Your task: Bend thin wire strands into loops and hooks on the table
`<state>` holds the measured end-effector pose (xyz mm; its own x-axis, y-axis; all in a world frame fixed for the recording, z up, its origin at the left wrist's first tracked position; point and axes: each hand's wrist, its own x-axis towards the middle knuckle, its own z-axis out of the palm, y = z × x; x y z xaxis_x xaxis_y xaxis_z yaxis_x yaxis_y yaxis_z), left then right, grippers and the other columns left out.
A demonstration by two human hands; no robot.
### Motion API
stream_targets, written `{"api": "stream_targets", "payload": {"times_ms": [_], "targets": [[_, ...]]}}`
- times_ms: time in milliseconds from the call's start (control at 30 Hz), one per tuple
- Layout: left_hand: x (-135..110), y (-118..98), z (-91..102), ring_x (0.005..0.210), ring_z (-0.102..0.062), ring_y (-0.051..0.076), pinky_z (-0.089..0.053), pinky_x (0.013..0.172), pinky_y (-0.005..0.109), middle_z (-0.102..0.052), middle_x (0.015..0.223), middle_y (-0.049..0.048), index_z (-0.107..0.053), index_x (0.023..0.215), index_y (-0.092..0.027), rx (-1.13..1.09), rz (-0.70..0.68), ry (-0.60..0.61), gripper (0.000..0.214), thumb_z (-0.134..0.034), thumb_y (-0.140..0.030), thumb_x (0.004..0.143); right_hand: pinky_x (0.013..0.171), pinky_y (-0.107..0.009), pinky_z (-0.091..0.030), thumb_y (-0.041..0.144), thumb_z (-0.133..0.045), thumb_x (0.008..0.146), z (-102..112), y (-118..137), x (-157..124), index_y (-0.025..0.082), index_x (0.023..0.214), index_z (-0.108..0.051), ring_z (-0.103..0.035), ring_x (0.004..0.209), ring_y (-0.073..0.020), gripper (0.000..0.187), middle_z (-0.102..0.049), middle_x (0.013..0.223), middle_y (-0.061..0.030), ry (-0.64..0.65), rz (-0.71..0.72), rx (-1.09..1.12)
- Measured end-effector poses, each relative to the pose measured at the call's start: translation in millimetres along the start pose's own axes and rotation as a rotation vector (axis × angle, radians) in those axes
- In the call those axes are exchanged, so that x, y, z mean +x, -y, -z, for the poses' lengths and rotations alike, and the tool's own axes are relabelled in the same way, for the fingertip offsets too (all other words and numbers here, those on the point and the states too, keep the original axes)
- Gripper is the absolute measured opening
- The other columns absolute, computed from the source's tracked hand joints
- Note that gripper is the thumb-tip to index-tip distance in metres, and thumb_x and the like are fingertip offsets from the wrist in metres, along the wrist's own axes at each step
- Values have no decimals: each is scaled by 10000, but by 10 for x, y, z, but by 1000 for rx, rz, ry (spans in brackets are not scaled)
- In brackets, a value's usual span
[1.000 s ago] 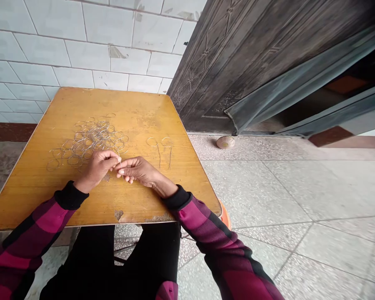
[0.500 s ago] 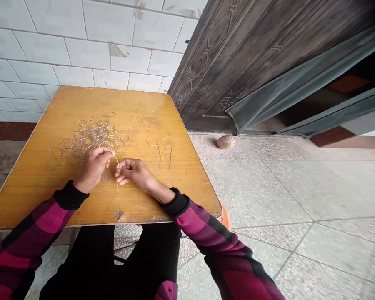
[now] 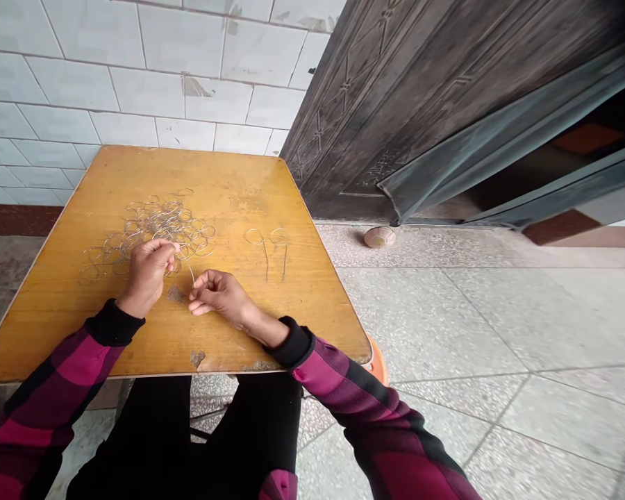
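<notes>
My left hand is curled over a thin silver wire at the near edge of a heap of interlinked wire rings. The wire runs from those fingers down to the right. Its lower end reaches the fingertips of my right hand, but the picture does not settle whether they pinch it. Two single wire loops with straight tails lie to the right on the yellow wooden tabletop, out of reach of my fingers.
The table's front edge has chipped patches. A white tiled wall stands behind it, and a dark metal door stands to the right. A small round stone sits on the terrazzo floor, and an orange rim shows under the table's right corner.
My hands have drawn further apart than a second ago, when their fingertips met around the wire. The left hand has moved back and left, and the right hand has moved slightly toward me.
</notes>
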<state>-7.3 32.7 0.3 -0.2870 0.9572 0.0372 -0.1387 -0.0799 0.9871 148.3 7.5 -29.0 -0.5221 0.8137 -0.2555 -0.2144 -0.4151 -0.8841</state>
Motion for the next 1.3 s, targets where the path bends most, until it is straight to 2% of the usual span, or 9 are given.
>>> {"api": "stream_targets", "payload": {"times_ms": [267,633,733,800,833,967,1033,1133,1300], "targets": [[22,-31,-4,432,-389,54,-324,422,187,-444,445,-54,-555,501,-164,-44,5,-42,129,-643,-212,583,557,-190,-583,370,-864,576,-38,-10,-51,157,785,-526,-691,573,-94,451,-670,671,39,-108,113,72],[35,-19,20,421,-401,59,-330,431,200,-467,440,-56,-567,513,-168,-16,-41,-8,128,-648,-215,600,588,-205,-586,320,-889,542,-25,-73,-36,158,834,-526,-690,590,-95,493,-663,669,52,-65,40,139],[44,-13,45,417,-405,61,-320,433,207,-479,449,-53,-578,533,-168,55,-57,64,142,-656,-234,631,566,-218,-583,260,-870,570,88,18,-59,147,875,-548,-674,573,-96,457,-670,686,35,96,-66,15],[44,-8,65,424,-406,64,-313,439,210,-481,455,-51,-589,546,-167,126,-67,155,144,-647,-240,656,539,-214,-567,205,-848,601,203,140,-81,139,951,-574,-659,563,-92,450,-687,741,6,244,-142,-125],[39,-6,73,431,-411,66,-318,448,212,-485,459,-48,-589,545,-166,168,-70,220,156,-641,-244,670,528,-210,-557,190,-841,609,259,205,-89,138,980,-582,-649,556,-87,455,-689,769,-3,268,-150,-175],[-26,-5,65,468,-453,80,-355,492,224,-516,488,-37,-604,567,-166,342,-89,494,194,-612,-279,724,497,-182,-506,301,-774,714,364,370,-59,156,967,-614,-613,562,-64,332,-663,815,-6,-1,124,-162],[-73,-4,42,469,-454,84,-351,487,226,-513,496,-40,-599,584,-168,436,-95,584,207,-596,-293,749,491,-184,-491,349,-745,740,340,369,-19,165,953,-636,-585,552,-57,302,-645,791,6,-76,235,-150],[-125,1,10,465,-436,83,-329,472,225,-488,499,-44,-549,566,-173,535,-105,651,258,-568,-304,786,481,-187,-477,378,-754,720,291,319,31,158,865,-661,-541,520,-53,280,-622,704,24,-78,287,-199],[-136,7,-7,483,-447,91,-345,489,229,-479,507,-42,-559,580,-173,487,-55,633,235,-561,-307,774,485,-197,-480,383,-741,735,326,318,24,134,848,-666,-526,503,-51,284,-604,653,32,-2,239,-271]]}}
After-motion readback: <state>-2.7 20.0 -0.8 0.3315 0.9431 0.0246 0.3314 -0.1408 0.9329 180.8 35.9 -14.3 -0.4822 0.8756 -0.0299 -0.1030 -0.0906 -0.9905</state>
